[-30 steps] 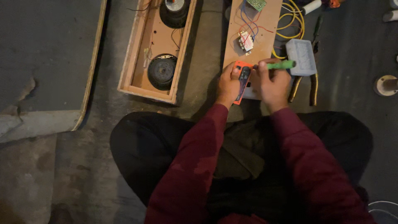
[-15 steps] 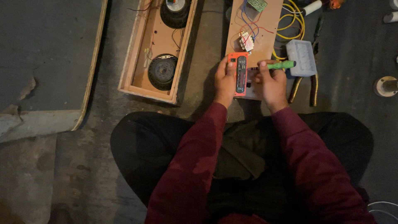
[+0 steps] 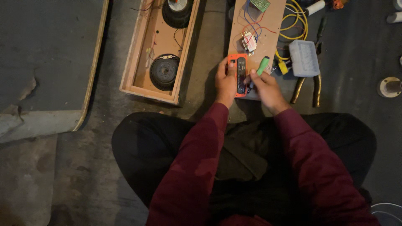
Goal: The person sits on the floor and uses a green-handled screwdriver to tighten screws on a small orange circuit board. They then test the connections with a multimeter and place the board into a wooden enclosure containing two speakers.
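From the head camera, your left hand [image 3: 226, 79] is curled round the left edge of the orange panel module [image 3: 238, 74], pinning it flat on the near end of the wooden board [image 3: 268, 25]. Your right hand [image 3: 266, 86] is closed on the green-handled screwdriver [image 3: 262, 66], its tip seemingly at the module's right edge, though the tip itself is hidden by your fingers. On that board, a small wired part [image 3: 250, 42] and a green circuit board [image 3: 262, 4] already sit with red and blue leads, so the wiring looks begun; whether the module is fastened yet cannot be told. To your left, the open wooden speaker box [image 3: 138, 62] has round speakers [image 3: 164, 71] seated, its face uncovered. Pliers [image 3: 307, 86] and a pale plastic case [image 3: 304, 57] lie just right of the board, beside coiled yellow cable [image 3: 298, 23].
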